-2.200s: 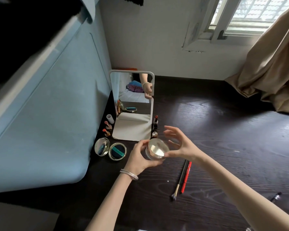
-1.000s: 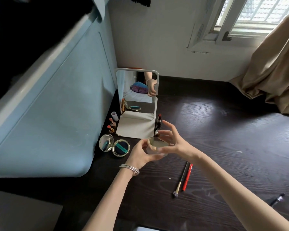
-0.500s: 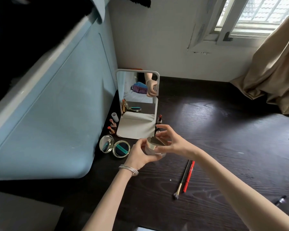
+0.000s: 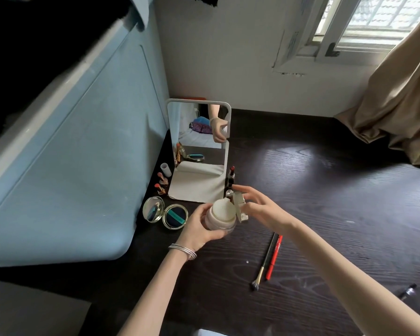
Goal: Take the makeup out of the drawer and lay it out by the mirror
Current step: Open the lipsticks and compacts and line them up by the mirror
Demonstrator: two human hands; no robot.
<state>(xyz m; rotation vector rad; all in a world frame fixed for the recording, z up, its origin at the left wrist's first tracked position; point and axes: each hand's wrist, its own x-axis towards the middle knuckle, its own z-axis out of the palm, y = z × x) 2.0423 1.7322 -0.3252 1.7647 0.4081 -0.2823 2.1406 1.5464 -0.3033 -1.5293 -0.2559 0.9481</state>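
My left hand point(image 4: 199, 229) grips a round pale pink jar point(image 4: 220, 218) from below, just above the dark floor. A cream puff fills the jar's open top. My right hand point(image 4: 260, 209) pinches the jar's gold lid point(image 4: 239, 207), tilted up on edge beside the jar. The white standing mirror point(image 4: 199, 151) is right behind. An open gold compact point(image 4: 165, 213) lies to its front left. Two uncapped lipsticks point(image 4: 161, 183) and a white cap point(image 4: 165, 169) stand at its left, and a dark lipstick point(image 4: 231, 175) at its right.
A makeup brush point(image 4: 264, 261) and a red pencil point(image 4: 274, 258) lie side by side on the dark wood floor point(image 4: 325, 202). A small dark tube point(image 4: 407, 291) lies at the right. A large blue plastic cabinet point(image 4: 70, 154) fills the left. A beige curtain point(image 4: 403, 98) hangs at the far right.
The lid sat flat on the jar before. My right hand has lifted it off and tipped it to the right, which uncovers the puff. The jar has stayed in my left hand.
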